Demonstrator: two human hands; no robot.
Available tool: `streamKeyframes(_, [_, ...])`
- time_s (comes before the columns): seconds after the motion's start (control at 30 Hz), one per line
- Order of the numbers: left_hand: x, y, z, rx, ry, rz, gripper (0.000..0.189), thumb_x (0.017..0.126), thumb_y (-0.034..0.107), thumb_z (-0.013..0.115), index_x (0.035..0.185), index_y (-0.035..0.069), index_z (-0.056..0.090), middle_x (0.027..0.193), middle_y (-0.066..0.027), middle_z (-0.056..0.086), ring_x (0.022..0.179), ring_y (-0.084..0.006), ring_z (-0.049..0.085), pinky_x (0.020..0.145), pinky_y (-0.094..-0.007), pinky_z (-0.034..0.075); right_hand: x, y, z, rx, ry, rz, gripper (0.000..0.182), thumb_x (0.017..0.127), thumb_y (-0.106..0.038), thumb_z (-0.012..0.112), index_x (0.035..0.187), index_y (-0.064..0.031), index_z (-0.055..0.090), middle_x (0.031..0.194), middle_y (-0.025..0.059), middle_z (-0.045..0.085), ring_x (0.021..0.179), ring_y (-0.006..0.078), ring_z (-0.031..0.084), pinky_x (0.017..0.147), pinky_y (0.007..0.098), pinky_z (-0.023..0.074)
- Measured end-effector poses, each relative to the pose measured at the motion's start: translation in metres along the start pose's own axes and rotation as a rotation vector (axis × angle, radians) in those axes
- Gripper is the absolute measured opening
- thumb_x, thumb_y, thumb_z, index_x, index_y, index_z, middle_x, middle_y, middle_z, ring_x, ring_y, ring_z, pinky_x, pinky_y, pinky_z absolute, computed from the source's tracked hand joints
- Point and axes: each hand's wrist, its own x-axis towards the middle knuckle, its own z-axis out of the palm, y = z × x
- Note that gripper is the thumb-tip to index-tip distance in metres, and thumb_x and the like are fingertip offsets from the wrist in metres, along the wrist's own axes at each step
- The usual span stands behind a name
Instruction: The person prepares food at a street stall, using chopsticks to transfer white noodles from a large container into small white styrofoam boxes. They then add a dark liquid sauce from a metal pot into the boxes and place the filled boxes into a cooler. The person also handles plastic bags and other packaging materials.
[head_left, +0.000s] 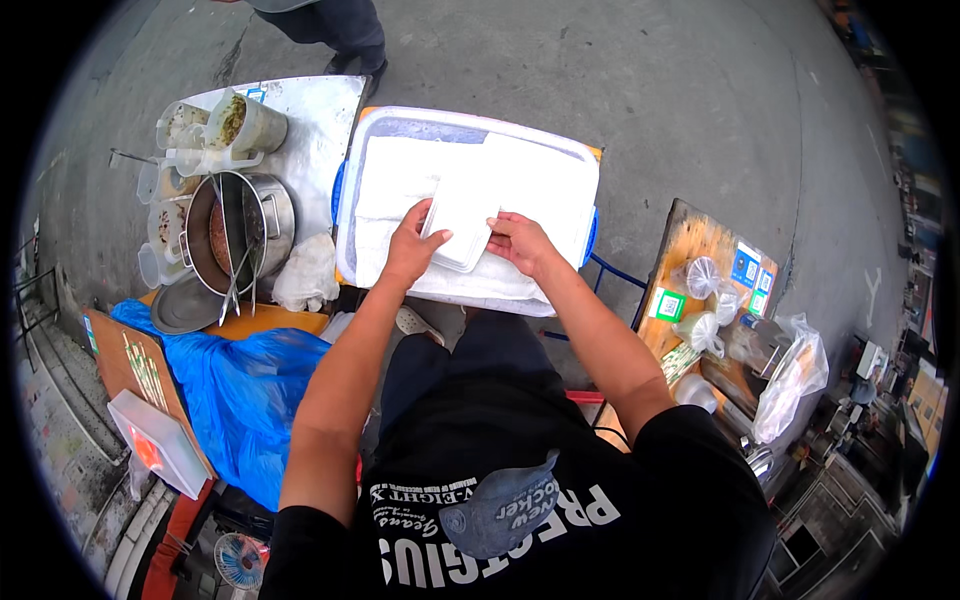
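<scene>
A white, shallow takeout box (460, 234) is held tilted between my two hands, above a clear plastic tub (480, 115). My left hand (411, 244) grips the box's left edge, with the thumb near its lower face. At the opposite edge, the fingertips of my right hand (521, 241) pinch the side. White cloth (551, 180) covers most of the tub's contents; what lies beneath is hidden. A blue latch handle (590, 237) shows on the tub's right side.
Left of the tub, a divided steel pot (281, 229) with tongs (237, 289) stands near plastic pitchers (259, 127), a rag (307, 276) and a round lid (182, 306). A blue plastic bag (240, 397) lies nearer me. Rightward, a wooden table (679, 240) bears bagged goods. Another person's legs (349, 34) stand beyond.
</scene>
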Motion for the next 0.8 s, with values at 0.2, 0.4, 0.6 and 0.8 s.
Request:
streamKeyframes(0.2, [-0.053, -0.008, -0.005, 0.342, 0.328, 0.179, 0.055, 0.086, 0.014, 0.076, 0.135, 0.002, 0.055, 0.118, -0.0141, 0.057, 0.09, -0.0234, 0.06, 0.083, -0.037, 0.053, -0.041, 0.034, -0.027, -0.992, 0.286, -0.652, 0.047, 0.094, -0.019, 0.069, 0.131, 0.0054, 0.056, 0.104, 0.0154, 0.071, 0.095, 0.0241, 0.068, 0.085, 0.0362, 0.0551])
streamKeyframes(0.4, [-0.174, -0.079, -0.051, 0.15, 0.14, -0.038, 0.035, 0.091, 0.01, 0.071, 0.124, 0.003, 0.063, 0.108, -0.0097, 0.065, 0.082, -0.0153, 0.062, 0.077, -0.0306, 0.054, -0.086, 0.078, 0.019, -1.078, 0.258, -0.821, 0.036, 0.096, -0.012, 0.066, 0.128, 0.001, 0.059, 0.097, 0.0103, 0.067, 0.083, 0.0187, 0.063, 0.076, 0.033, 0.0537])
streamKeyframes(0.6, [-0.31, -0.181, -0.095, 0.07, -0.001, -0.24, 0.031, 0.093, 0.011, 0.07, 0.122, 0.003, 0.064, 0.102, -0.0085, 0.07, 0.086, -0.0152, 0.065, 0.081, -0.032, 0.055, -0.041, 0.225, 0.12, -0.782, -0.257, 0.074, 0.019, 0.1, -0.018, 0.063, 0.113, -0.0053, 0.067, 0.098, 0.0032, 0.071, 0.083, 0.0095, 0.067, 0.072, 0.0237, 0.0534])
streamKeyframes(0.8, [-0.397, -0.203, -0.147, -0.136, 0.062, -0.24, 0.034, 0.096, 0.018, 0.068, 0.127, 0.005, 0.063, 0.108, -0.0102, 0.069, 0.093, -0.0176, 0.066, 0.086, -0.0343, 0.054, 0.068, 0.403, 0.186, -0.443, -0.3, 0.352, 0.026, 0.102, -0.028, 0.056, 0.118, -0.0097, 0.064, 0.107, 0.0058, 0.071, 0.098, 0.0215, 0.07, 0.078, 0.0387, 0.0589])
